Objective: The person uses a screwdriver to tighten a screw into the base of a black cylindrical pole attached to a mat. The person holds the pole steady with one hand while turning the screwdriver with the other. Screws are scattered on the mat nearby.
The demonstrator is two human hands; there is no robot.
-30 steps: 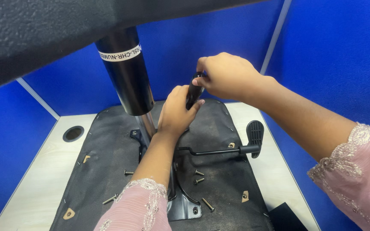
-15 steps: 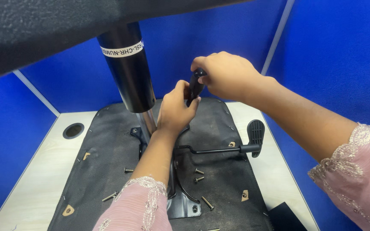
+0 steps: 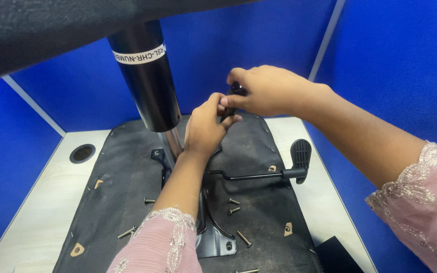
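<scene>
Far left, a round cable hole (image 3: 82, 153) pierces the pale desk (image 3: 36, 212). On the desk lies an upturned chair seat (image 3: 127, 202), its black underside toward me, loose screws (image 3: 127, 232) scattered over it. Left of centre, the black gas-lift column (image 3: 145, 76) rises from the metal seat plate (image 3: 213, 237).

Centre: my left hand (image 3: 203, 129) rests just right of the column, fingers (image 3: 228, 121) curled and closed around the lower end of a small black knob-like part (image 3: 234, 98). Directly right, my right hand (image 3: 266, 91) pinches the upper end of the same part, fingers bent and shut on it. The part thus sits between both hands, above the far half of the seat; its long axis runs roughly upright, leaning slightly. How much of it lies inside the grips I cannot tell.

Right: the black adjustment lever (image 3: 259, 175) runs out along the seat to its paddle handle (image 3: 300, 156), near and well apart from the held part.
</scene>
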